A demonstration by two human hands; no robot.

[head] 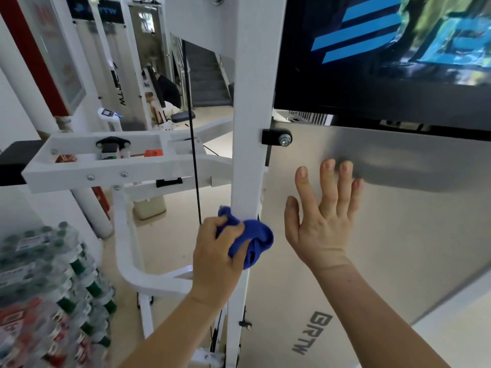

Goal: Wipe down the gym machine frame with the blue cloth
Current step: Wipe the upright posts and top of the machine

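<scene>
A white upright post (252, 107) of the gym machine frame runs from top to bottom through the middle of the head view. My left hand (215, 258) grips a bunched blue cloth (256, 239) and presses it against the post at about mid height. My right hand (322, 219) lies flat with spread fingers on the grey metal panel (398, 221) just right of the post.
A white arm with bolts (111, 166) sticks out left of the post, and a black cable (192, 134) hangs beside it. A dark screen (385, 62) is mounted above the panel. Packs of water bottles (47, 288) are stacked at lower left. A person is far back.
</scene>
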